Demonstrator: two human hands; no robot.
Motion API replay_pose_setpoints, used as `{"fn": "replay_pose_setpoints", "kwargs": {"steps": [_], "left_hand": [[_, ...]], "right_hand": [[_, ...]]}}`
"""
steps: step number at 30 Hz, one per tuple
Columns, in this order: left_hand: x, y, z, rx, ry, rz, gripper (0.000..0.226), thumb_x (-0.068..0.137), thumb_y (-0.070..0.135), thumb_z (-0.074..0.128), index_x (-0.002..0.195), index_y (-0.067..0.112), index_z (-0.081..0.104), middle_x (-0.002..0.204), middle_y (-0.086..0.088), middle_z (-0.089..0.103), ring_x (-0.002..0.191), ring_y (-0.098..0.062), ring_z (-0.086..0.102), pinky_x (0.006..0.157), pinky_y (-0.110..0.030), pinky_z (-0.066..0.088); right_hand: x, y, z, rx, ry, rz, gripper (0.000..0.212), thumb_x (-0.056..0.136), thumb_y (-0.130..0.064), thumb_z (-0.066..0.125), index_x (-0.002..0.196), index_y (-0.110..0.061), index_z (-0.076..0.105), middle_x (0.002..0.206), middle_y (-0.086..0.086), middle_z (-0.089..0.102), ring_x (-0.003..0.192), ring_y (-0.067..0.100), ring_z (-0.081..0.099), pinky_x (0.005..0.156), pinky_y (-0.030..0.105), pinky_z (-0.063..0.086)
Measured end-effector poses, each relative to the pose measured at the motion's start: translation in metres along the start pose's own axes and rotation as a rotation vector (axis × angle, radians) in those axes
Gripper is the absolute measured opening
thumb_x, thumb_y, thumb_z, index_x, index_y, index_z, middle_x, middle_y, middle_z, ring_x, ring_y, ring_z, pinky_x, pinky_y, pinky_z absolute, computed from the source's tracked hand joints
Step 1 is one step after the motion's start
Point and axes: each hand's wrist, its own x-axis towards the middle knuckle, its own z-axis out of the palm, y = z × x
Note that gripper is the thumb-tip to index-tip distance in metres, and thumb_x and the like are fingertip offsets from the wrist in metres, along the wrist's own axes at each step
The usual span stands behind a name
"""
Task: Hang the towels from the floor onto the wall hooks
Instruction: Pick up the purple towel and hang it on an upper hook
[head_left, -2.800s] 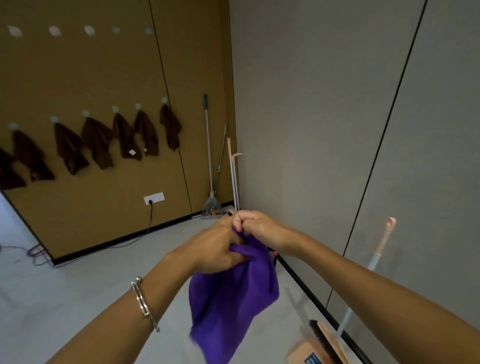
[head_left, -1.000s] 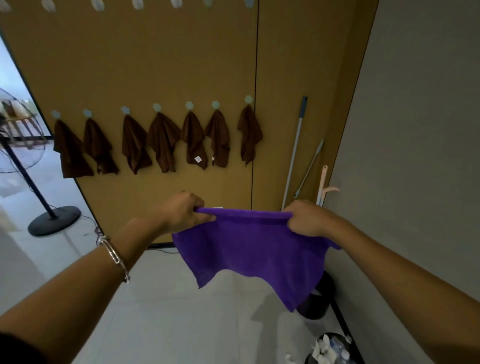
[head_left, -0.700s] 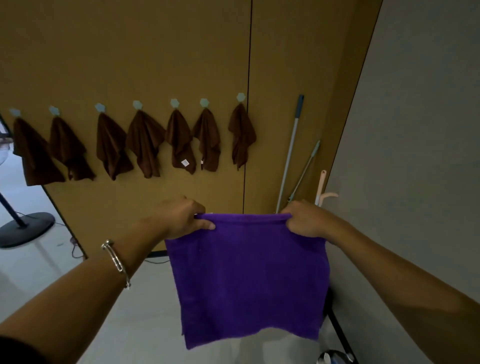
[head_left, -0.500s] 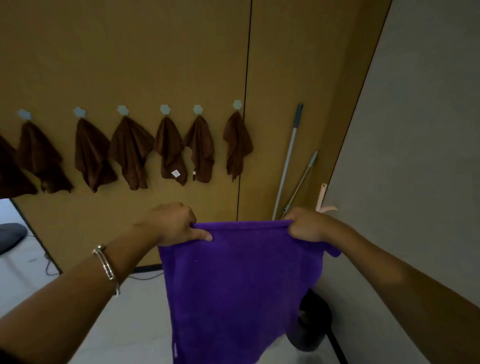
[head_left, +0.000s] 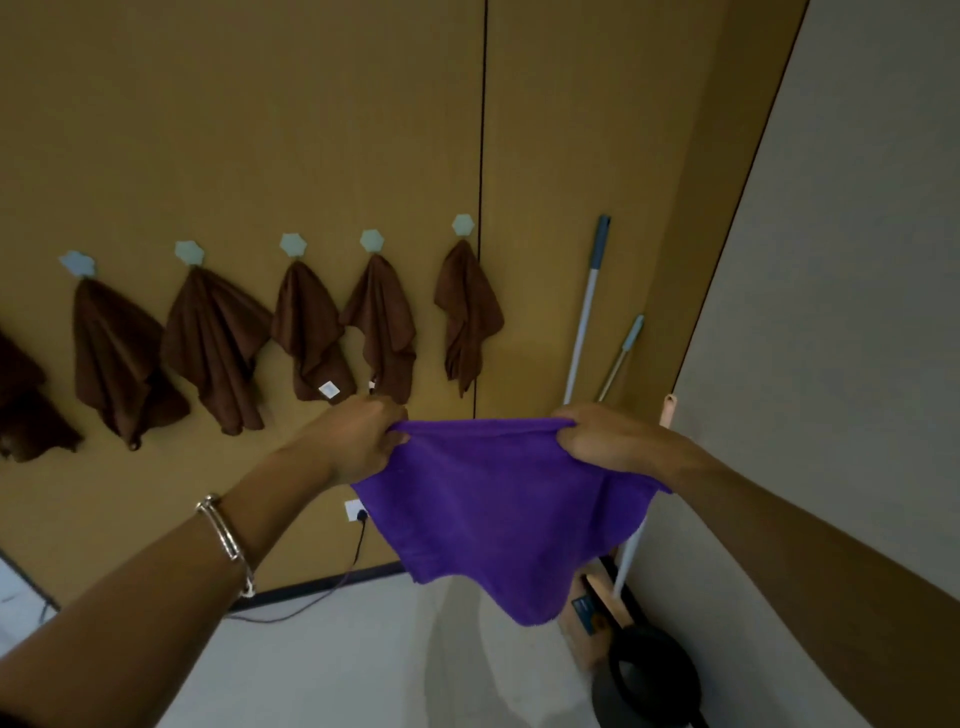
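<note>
A purple towel hangs spread in the air in front of me. My left hand grips its top left corner and my right hand grips its top right corner, with the top edge pulled taut between them. Its lower part swings to the right. On the brown wall behind, several pale hexagonal hooks each carry a brown towel. These towels hang in a row to the left of a dark panel seam.
Two long cleaning-tool handles lean in the corner where the brown wall meets a grey wall. A wall socket with a cable sits low on the wall. A dark bin and a pink-handled tool stand on the floor at the right.
The bunched towel was opened and stretched between both hands. Since half a second ago the view has moved closer to the wall and the towel's lower part has swung up and right.
</note>
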Motion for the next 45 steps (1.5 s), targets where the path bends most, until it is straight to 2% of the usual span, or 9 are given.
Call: {"fn": "replay_pose_setpoints", "kwargs": {"steps": [5,10,15,19,26,29,33,38,45], "left_hand": [[0.059,-0.015,0.012,-0.048,0.03,-0.195,0.014,0.093,0.014,0.047,0.091,0.004,0.057,0.102,-0.019,0.063,0.098,-0.033,0.058,0.077,-0.036,0.045],[0.123,-0.022,0.007,-0.084,-0.136,-0.15,0.032,0.088,0.015,0.05,0.118,0.015,0.058,0.116,-0.007,0.064,0.111,-0.027,0.057,0.089,-0.029,0.043],[0.183,-0.023,-0.005,-0.025,-0.134,-0.224,0.021,0.084,0.017,0.053,0.089,0.0,0.065,0.099,-0.021,0.063,0.097,-0.031,0.057,0.08,-0.034,0.047],[0.218,-0.028,-0.01,-0.053,-0.059,-0.278,0.016,0.08,0.01,0.054,0.066,0.003,0.051,0.08,-0.018,0.062,0.082,-0.029,0.058,0.065,-0.032,0.042],[0.276,-0.044,-0.02,-0.138,0.05,-0.198,0.021,0.073,-0.004,0.047,0.082,0.002,0.065,0.081,-0.009,0.067,0.08,-0.021,0.059,0.07,-0.035,0.049],[0.296,-0.051,-0.02,-0.175,0.084,-0.192,0.023,0.074,0.002,0.046,0.084,0.006,0.067,0.082,-0.008,0.068,0.08,-0.022,0.061,0.074,-0.041,0.052],[0.324,-0.058,-0.024,-0.236,0.145,-0.274,0.027,0.086,0.022,0.04,0.063,0.016,0.053,0.062,0.002,0.054,0.074,-0.02,0.052,0.069,-0.035,0.045],[0.363,-0.078,-0.037,-0.384,0.029,-0.286,0.035,0.087,0.054,0.053,0.077,0.022,0.065,0.075,0.004,0.065,0.074,-0.013,0.061,0.068,-0.031,0.05],[0.43,-0.121,-0.097,-0.216,0.252,-0.143,0.035,0.088,0.055,0.049,0.067,0.028,0.057,0.067,0.007,0.061,0.064,-0.009,0.057,0.058,-0.026,0.043]], "right_hand": [[0.062,0.011,-0.014,0.068,-0.041,-0.142,0.035,0.095,-0.051,0.045,0.105,-0.026,0.067,0.099,-0.005,0.069,0.091,0.011,0.064,0.085,0.031,0.051],[0.137,0.018,-0.049,0.02,-0.024,-0.27,0.024,0.098,-0.037,0.048,0.1,-0.022,0.066,0.1,-0.001,0.067,0.093,0.014,0.062,0.081,0.027,0.047],[0.197,0.024,-0.086,-0.019,-0.06,-0.325,0.02,0.095,-0.018,0.046,0.084,-0.014,0.063,0.089,-0.001,0.062,0.085,0.013,0.057,0.075,0.028,0.043],[0.234,0.029,-0.1,0.003,-0.052,-0.341,0.023,0.091,-0.018,0.042,0.083,-0.008,0.061,0.087,0.006,0.066,0.081,0.019,0.06,0.072,0.037,0.048],[0.28,0.034,-0.127,-0.022,0.041,-0.414,0.025,0.092,-0.019,0.041,0.069,-0.02,0.051,0.068,-0.003,0.054,0.063,0.011,0.049,0.059,0.029,0.037],[0.3,0.033,-0.139,-0.062,0.108,-0.439,0.022,0.094,-0.017,0.04,0.079,-0.016,0.056,0.072,-0.001,0.056,0.065,0.011,0.05,0.058,0.027,0.037],[0.328,0.026,-0.15,-0.051,0.101,-0.423,0.022,0.094,-0.016,0.037,0.089,-0.011,0.057,0.077,0.004,0.058,0.066,0.012,0.049,0.059,0.028,0.037],[0.362,0.013,-0.174,-0.058,0.09,-0.385,0.024,0.098,-0.018,0.032,0.086,-0.02,0.053,0.082,0.0,0.058,0.072,0.013,0.051,0.066,0.031,0.041],[0.404,-0.029,-0.24,-0.138,0.244,-0.44,0.026,0.101,-0.029,0.035,0.08,-0.022,0.048,0.077,-0.006,0.055,0.072,0.013,0.053,0.063,0.029,0.038]]}}
